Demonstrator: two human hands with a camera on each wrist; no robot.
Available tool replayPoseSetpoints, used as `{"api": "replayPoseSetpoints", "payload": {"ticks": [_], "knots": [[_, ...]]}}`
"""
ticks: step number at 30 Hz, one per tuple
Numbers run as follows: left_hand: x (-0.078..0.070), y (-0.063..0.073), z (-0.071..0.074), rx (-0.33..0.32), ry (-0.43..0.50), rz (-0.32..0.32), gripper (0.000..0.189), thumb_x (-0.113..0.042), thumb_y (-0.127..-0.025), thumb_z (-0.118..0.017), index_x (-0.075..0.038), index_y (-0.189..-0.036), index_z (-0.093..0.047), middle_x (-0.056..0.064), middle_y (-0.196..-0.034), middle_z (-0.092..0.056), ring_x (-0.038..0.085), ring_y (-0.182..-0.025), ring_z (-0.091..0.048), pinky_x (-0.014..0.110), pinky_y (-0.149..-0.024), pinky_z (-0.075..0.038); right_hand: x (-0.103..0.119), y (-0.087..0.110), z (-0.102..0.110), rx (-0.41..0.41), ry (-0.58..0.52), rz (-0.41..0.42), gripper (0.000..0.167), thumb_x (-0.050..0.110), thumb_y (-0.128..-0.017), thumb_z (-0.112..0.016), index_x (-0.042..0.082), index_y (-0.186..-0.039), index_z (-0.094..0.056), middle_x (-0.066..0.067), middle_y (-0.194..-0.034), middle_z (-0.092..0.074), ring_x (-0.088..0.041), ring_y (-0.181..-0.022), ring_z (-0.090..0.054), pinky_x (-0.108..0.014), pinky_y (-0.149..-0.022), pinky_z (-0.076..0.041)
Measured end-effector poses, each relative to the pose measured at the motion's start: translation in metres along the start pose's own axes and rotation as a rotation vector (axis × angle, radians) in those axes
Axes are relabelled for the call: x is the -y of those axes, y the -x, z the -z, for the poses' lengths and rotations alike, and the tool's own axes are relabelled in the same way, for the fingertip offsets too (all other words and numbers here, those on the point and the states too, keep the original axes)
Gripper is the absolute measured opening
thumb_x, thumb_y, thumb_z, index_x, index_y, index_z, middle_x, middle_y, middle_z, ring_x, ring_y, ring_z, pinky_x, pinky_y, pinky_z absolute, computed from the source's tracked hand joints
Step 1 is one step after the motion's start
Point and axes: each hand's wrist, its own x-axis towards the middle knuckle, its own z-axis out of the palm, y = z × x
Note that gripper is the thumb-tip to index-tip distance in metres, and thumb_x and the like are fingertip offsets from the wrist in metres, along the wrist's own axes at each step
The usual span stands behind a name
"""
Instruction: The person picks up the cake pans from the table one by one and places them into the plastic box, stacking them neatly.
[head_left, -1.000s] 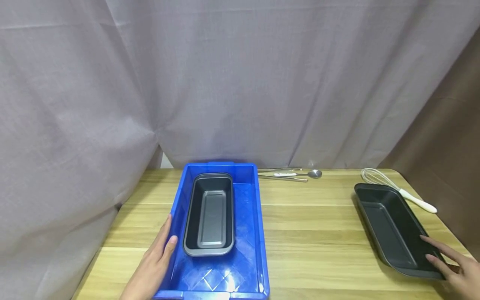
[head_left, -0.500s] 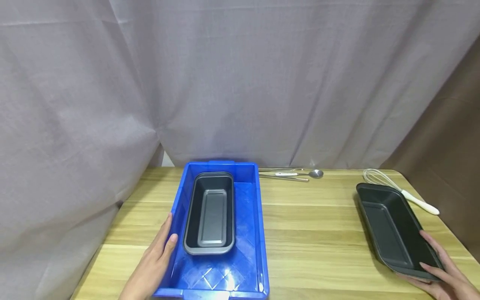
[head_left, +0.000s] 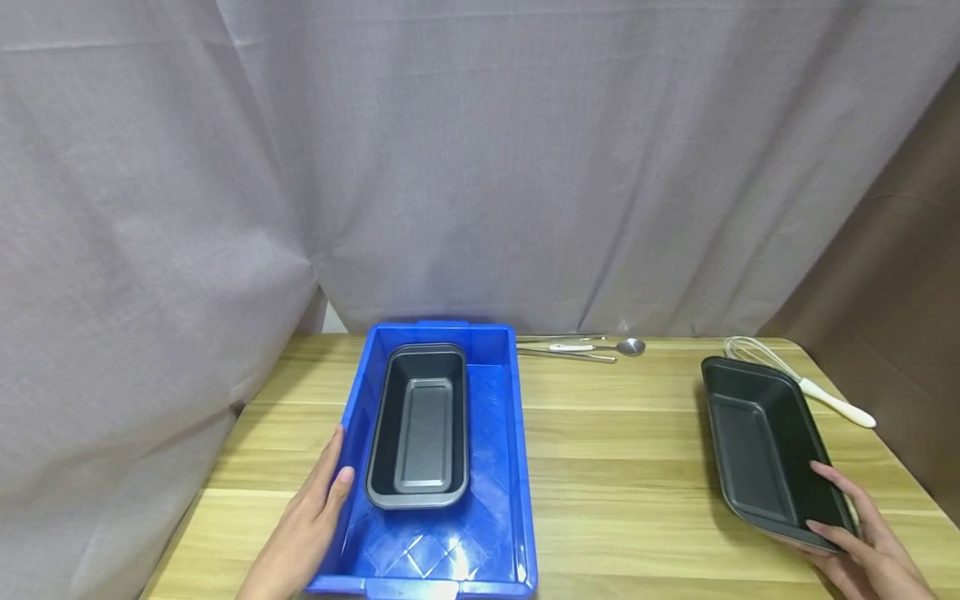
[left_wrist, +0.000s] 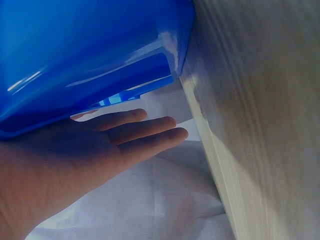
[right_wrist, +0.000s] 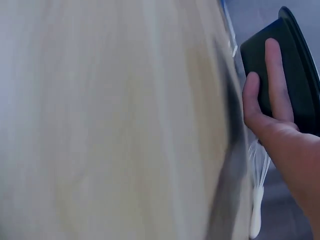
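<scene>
A blue plastic bin (head_left: 495, 450) stands at the middle of the table with a dark grey loaf pan (head_left: 426, 433) inside, on its left half. My left hand (head_left: 300, 521) rests against the bin's left side, thumb at the rim; in the left wrist view its fingers (left_wrist: 155, 142) stretch out straight below the bin's edge. At the right, my right hand (head_left: 862, 533) grips the near end of a second, black loaf pan (head_left: 757, 450). Some of its fingers lie inside the pan, others support it from beneath. The right wrist view shows this pan (right_wrist: 295, 70) raised off the table.
Behind the black pan lies a whisk (head_left: 832, 402) with a white handle. A spoon (head_left: 630, 347) and several thin metal utensils (head_left: 585, 357) lie along the back, right of the bin. Grey curtain (head_left: 525, 167) hangs behind the table, brown cloth (head_left: 900, 275) at the right.
My right hand has slid its fingers under the black loaf pan, lifted it and shifted it slightly left. The left hand and the bin have stayed in place.
</scene>
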Motion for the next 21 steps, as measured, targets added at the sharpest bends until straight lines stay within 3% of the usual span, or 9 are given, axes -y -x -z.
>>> {"api": "replayPoseSetpoints", "payload": {"ticks": [2,4,7,9,12,14,15,18,21], "knots": [[0.000,0.000,0.000,0.002,0.001,-0.001,0.064,-0.040,-0.121,-0.038,-0.018,-0.178,-0.019,0.016,-0.183,-0.021,0.046,-0.166,-0.024,0.071,-0.130,-0.024,0.008,-0.002,-0.008,-0.008,-0.018,-0.033,0.085,-0.021,-0.107,-0.038,0.029,-0.175,-0.026,0.026,-0.160,-0.020,0.013,-0.131,-0.031,0.002,-0.097,-0.027],[0.000,0.000,0.000,0.003,0.003,-0.003,0.064,-0.040,-0.121,-0.038,-0.018,-0.178,-0.019,0.017,-0.183,-0.021,0.046,-0.166,-0.024,0.071,-0.130,-0.024,0.017,-0.006,-0.017,0.016,-0.130,-0.085,0.082,-0.018,-0.109,-0.037,0.034,-0.172,-0.028,0.020,-0.155,-0.028,0.010,-0.112,-0.047,-0.003,-0.081,-0.041],[0.001,0.000,0.000,0.004,0.005,-0.004,0.064,-0.040,-0.121,-0.038,-0.017,-0.178,-0.019,0.017,-0.183,-0.021,0.047,-0.166,-0.024,0.071,-0.130,-0.024,0.029,-0.013,-0.032,0.063,-0.426,-0.139,0.077,-0.015,-0.112,-0.030,0.038,-0.168,-0.034,0.010,-0.132,-0.046,-0.003,-0.071,-0.049,-0.017,-0.052,-0.043],[0.001,0.000,0.000,0.004,0.004,-0.004,0.064,-0.040,-0.121,-0.038,-0.017,-0.178,-0.019,0.018,-0.183,-0.020,0.047,-0.166,-0.024,0.071,-0.130,-0.024,0.036,-0.018,-0.044,0.098,-0.617,-0.138,0.076,-0.016,-0.111,-0.026,0.036,-0.165,-0.040,0.004,-0.117,-0.051,-0.011,-0.059,-0.044,-0.023,-0.046,-0.042],[0.002,0.000,0.000,0.003,0.004,-0.007,0.064,-0.040,-0.121,-0.038,-0.018,-0.178,-0.019,0.017,-0.183,-0.021,0.046,-0.166,-0.024,0.071,-0.129,-0.024,0.049,-0.026,-0.065,0.132,-0.733,-0.164,0.074,-0.016,-0.112,-0.026,0.035,-0.162,-0.045,0.000,-0.116,-0.052,-0.010,-0.060,-0.042,-0.019,-0.052,-0.045],[0.002,0.000,0.000,0.001,0.003,-0.011,0.063,-0.040,-0.121,-0.038,-0.018,-0.178,-0.020,0.017,-0.183,-0.022,0.046,-0.166,-0.025,0.071,-0.129,-0.025,0.059,-0.032,-0.077,0.137,-0.749,-0.197,0.072,-0.015,-0.112,-0.029,0.035,-0.161,-0.046,0.004,-0.132,-0.054,-0.008,-0.086,-0.064,-0.020,-0.074,-0.060],[0.001,0.000,0.000,0.000,0.002,-0.012,0.063,-0.040,-0.121,-0.038,-0.018,-0.178,-0.020,0.017,-0.183,-0.022,0.046,-0.166,-0.025,0.071,-0.129,-0.025,0.065,-0.035,-0.084,0.136,-0.732,-0.221,0.070,-0.014,-0.112,-0.030,0.036,-0.160,-0.045,0.005,-0.131,-0.055,-0.008,-0.086,-0.064,-0.020,-0.074,-0.060],[0.002,0.000,0.000,-0.005,0.001,-0.015,0.063,-0.040,-0.121,-0.038,-0.018,-0.178,-0.020,0.017,-0.182,-0.023,0.046,-0.166,-0.025,0.071,-0.128,-0.025,0.081,-0.046,-0.106,0.155,-0.733,-0.251,0.068,-0.013,-0.113,-0.034,0.034,-0.161,-0.042,0.005,-0.145,-0.056,-0.017,-0.126,-0.069,-0.030,-0.099,-0.063],[0.002,0.000,0.000,-0.002,0.001,-0.013,0.064,-0.040,-0.121,-0.038,-0.018,-0.178,-0.020,0.018,-0.182,-0.023,0.046,-0.166,-0.024,0.071,-0.128,-0.025,0.101,-0.057,-0.128,0.140,-0.684,-0.285,0.066,-0.011,-0.113,-0.039,0.034,-0.161,-0.040,0.002,-0.155,-0.042,-0.018,-0.128,-0.070,-0.032,-0.102,-0.064]]}}
